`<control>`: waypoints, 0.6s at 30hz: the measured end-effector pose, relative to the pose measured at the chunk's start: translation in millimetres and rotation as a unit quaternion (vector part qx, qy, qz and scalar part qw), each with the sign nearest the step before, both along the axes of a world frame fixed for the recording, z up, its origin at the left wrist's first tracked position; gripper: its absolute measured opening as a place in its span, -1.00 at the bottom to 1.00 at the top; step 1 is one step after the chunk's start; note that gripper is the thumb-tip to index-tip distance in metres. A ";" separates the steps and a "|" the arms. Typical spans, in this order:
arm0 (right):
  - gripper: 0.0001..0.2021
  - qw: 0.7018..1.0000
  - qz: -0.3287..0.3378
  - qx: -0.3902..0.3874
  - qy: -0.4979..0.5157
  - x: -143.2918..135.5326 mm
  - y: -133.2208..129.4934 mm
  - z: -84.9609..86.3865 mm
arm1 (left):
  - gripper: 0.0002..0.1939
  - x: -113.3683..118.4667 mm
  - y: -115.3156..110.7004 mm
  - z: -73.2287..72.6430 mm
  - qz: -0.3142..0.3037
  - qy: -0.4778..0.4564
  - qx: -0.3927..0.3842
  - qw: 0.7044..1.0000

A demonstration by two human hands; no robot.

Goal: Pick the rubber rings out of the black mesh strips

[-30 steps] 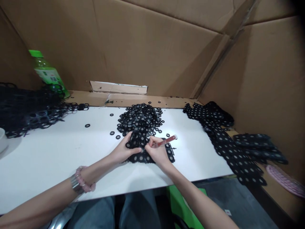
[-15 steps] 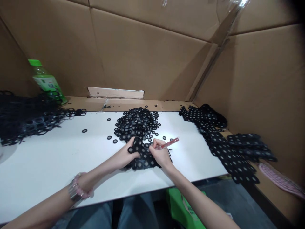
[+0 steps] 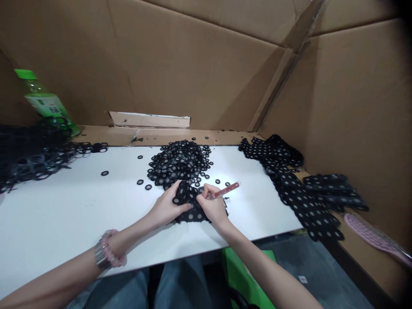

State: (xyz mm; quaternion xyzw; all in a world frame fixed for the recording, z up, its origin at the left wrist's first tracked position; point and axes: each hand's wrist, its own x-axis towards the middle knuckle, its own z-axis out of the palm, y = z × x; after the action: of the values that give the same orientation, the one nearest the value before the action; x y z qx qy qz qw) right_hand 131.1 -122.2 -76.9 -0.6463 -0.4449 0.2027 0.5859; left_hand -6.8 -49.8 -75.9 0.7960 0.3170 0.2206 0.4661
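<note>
My left hand [image 3: 169, 206] is closed on a black sheet with grey round dots [image 3: 193, 215], its thumb across the front and one part of the sheet folded up. My right hand [image 3: 214, 206] pinches a slim tool with a red, pen-like handle [image 3: 227, 189], slanted up to the right. The tool's tip is hidden by my fingers, which rest at the sheet's upper right part. Just beyond both hands lies a heap of small black rings with grey centres [image 3: 180, 161].
On the left lies a tangle of black webbing with round holes [image 3: 35, 159], in front of a green-capped bottle [image 3: 48, 103]. Dotted black strips [image 3: 289, 184] hang over the table's right edge, near a pink hairbrush [image 3: 370, 236]. Cardboard walls [image 3: 199, 64] enclose the back and right.
The view has shifted slightly, so most things sit a little further left and higher. Both hands keep their holds, and the sheet's visible front part looks smaller.
</note>
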 end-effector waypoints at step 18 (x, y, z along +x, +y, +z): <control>-0.77 0.997 0.060 -0.011 -0.054 -2.6 0.4 -4.2 | -0.48 3.6 -2.4 0.0 -0.008 -0.118 -0.112 0.987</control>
State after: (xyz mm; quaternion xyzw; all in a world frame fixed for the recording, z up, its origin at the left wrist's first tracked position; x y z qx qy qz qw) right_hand 128.5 -121.8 -81.2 -0.6351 -0.5119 0.2070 0.5402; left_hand -3.3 -52.2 -75.9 0.7097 0.2762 0.2718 0.5883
